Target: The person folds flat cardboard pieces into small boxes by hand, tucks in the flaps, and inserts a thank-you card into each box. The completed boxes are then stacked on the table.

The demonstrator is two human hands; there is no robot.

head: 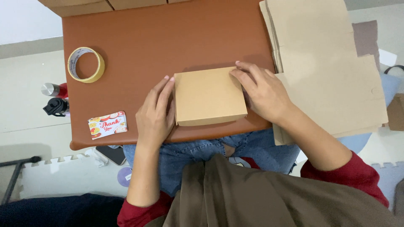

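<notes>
Brown leather-like table top [168, 33], rounded near corners, fills the middle. Pale tiled floor [25, 96] on the left, with a grey skirting strip [29, 47] under a white wall [25, 19] at far left. White interlocking foam mat [63, 176] near left, with a black metal bar [17, 168] lying across it. More pale floor at far right. Even, soft light.

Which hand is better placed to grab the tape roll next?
Left, probably. The left hand rests on the cardboard box's left edge, on the same side as the tape roll. The right hand would have to cross over the box.
</notes>
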